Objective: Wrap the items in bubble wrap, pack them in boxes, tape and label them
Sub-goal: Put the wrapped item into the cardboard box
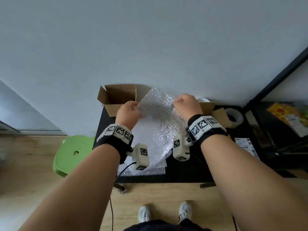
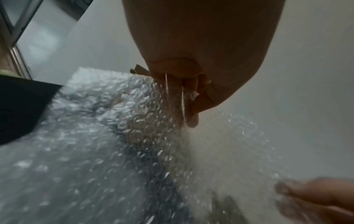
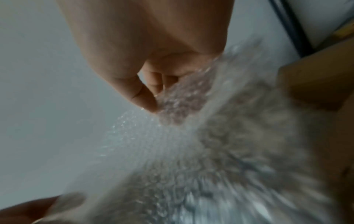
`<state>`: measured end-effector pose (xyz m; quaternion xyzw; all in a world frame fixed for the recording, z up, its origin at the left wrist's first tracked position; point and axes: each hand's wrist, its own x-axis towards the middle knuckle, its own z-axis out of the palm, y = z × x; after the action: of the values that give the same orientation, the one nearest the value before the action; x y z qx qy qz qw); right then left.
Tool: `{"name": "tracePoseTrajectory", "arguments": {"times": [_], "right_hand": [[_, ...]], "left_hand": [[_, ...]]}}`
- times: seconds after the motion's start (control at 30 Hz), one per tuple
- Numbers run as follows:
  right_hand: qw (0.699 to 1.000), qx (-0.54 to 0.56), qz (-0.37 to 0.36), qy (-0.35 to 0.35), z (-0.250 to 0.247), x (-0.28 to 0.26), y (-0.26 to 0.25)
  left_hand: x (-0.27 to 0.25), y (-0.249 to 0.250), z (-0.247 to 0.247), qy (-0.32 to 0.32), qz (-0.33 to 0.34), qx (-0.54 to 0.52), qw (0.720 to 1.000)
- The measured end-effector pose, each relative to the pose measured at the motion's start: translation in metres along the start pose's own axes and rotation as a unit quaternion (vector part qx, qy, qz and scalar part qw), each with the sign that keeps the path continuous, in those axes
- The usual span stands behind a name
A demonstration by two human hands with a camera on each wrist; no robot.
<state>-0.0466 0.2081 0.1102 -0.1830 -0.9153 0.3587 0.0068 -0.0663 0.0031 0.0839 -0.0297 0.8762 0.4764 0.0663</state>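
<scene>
We've got the bubble wrap sheet (image 1: pixel 160 112) up off the black table (image 1: pixel 191 170), and it's early going. Our left hand (image 1: pixel 129 112) pinches the sheet's left edge between thumb and fingertips; the left wrist view shows those fingers (image 2: pixel 191 97) clamped right on the bubbles. Our right hand (image 1: pixel 186 104) curls round the opposite edge, thumb pressed against the film in the right wrist view. Between them the sheet hangs in the air above a stack of more bubble wrap (image 1: pixel 146 169) lying flat on the table. Behind it, an open cardboard box (image 1: pixel 118 97) waits with flaps up, and nothing shows inside it from here. A second box (image 1: pixel 216 114) sits to the right, beside a roll of clear tape (image 1: pixel 234 117); printed labels (image 1: pixel 246 145) lie near the table's right edge. By our reckoning, nothing is wrapped, packed, taped or labelled yet. We can't make out any item to wrap.
</scene>
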Motion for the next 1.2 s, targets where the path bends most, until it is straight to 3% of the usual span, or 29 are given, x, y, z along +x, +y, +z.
{"name": "tracePoseTrajectory", "arguments": {"times": [0.13, 0.27, 0.5, 0.67, 0.8, 0.83, 0.97, 1.1, 1.2], "right_hand": [[0.993, 0.073, 0.077, 0.041, -0.028, 0.0, 0.024], [0.979, 0.147, 0.136, 0.023, -0.036, 0.003, 0.047], [0.967, 0.204, 0.129, -0.086, -0.028, -0.001, 0.058], [0.959, 0.231, 0.123, -0.109, -0.032, 0.003, 0.06], [0.956, 0.244, 0.116, -0.116, -0.043, 0.006, 0.062], [0.957, 0.244, 0.115, -0.103, -0.046, 0.007, 0.062], [0.965, 0.243, 0.099, -0.027, -0.063, 0.009, 0.068], [0.967, 0.245, 0.069, -0.02, -0.08, 0.01, 0.079], [0.975, 0.211, 0.062, -0.043, -0.086, 0.014, 0.09]], "left_hand": [[0.0, 0.024, 0.008, 0.032, -0.015, -0.105, 0.994], [0.006, 0.039, 0.014, 0.045, -0.079, -0.21, 0.973], [0.024, 0.036, 0.034, 0.01, -0.154, -0.293, 0.943], [0.023, 0.047, 0.038, -0.033, -0.212, -0.396, 0.893], [0.02, 0.059, 0.039, -0.04, -0.236, -0.43, 0.871], [0.018, 0.065, 0.04, -0.033, -0.238, -0.422, 0.874], [0.017, 0.07, 0.05, 0.037, -0.171, -0.258, 0.95], [0.015, 0.072, 0.062, 0.058, -0.088, -0.126, 0.986], [0.015, 0.074, 0.068, -0.016, -0.044, -0.158, 0.986]]}}
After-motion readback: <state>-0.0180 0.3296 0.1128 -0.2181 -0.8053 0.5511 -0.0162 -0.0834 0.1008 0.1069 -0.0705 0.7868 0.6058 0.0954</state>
